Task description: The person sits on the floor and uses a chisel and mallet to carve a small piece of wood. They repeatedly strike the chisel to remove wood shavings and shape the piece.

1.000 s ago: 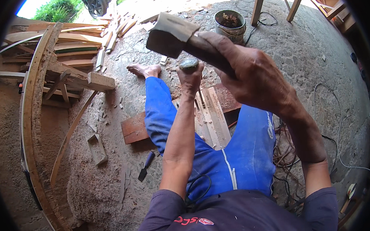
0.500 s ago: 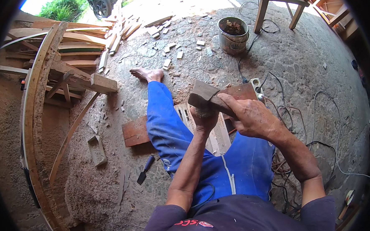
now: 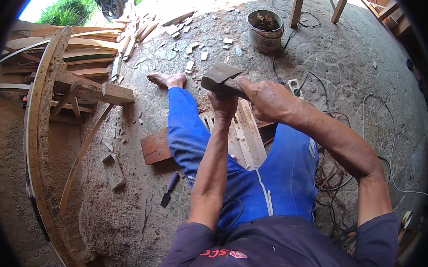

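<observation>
My right hand (image 3: pixel 270 99) is wrapped round the handle of a mallet (image 3: pixel 222 74) with a blocky, brownish-grey head. Directly under that head is my left hand (image 3: pixel 223 104), closed. The mallet covers most of its fingers, so what it grips is hidden. Below both hands, pale wooden boards (image 3: pixel 244 132) with slots cut in them lie between my legs. They rest across a reddish-brown plank (image 3: pixel 155 147). A flat-bladed tool with a blue handle (image 3: pixel 169 190) lies on the ground left of my leg.
Long boards (image 3: pixel 90 41) are piled at the far left, beside a curved timber frame (image 3: pixel 45 142). Wood offcuts (image 3: pixel 204 55) litter the ground ahead. A bucket (image 3: pixel 266 31), a power strip (image 3: pixel 295 88) and tangled cables (image 3: pixel 333 168) lie to the right. A small rectangular tray (image 3: pixel 113 171) sits left.
Both hands and the mallet have shifted up and to the left in the picture. More of the slotted boards shows below them. The view has moved slightly.
</observation>
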`<control>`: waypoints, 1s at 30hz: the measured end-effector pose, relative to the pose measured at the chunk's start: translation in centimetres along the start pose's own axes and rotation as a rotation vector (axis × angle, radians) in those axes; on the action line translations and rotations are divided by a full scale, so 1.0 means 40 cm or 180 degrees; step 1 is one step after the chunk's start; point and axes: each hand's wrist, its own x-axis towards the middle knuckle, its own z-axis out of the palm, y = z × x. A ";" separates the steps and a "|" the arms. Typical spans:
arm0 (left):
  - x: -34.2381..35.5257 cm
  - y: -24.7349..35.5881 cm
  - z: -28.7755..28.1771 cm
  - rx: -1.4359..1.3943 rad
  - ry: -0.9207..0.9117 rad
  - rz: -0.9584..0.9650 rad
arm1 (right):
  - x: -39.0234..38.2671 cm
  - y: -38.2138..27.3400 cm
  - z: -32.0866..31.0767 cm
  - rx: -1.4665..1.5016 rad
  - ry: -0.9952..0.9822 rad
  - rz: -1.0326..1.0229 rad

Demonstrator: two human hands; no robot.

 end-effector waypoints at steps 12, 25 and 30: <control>0.102 -0.030 0.001 0.0320 0.0191 -0.0421 | 0.067 -0.085 -0.324 0.0970 0.3412 -0.1512; -0.043 0.087 0.053 0.0630 0.0520 0.0664 | -0.063 0.044 -0.054 0.0848 0.0411 -0.0225; 0.164 -0.084 0.032 -0.0168 0.0419 -0.0574 | 0.091 -0.002 -0.145 0.0896 0.1005 -0.0252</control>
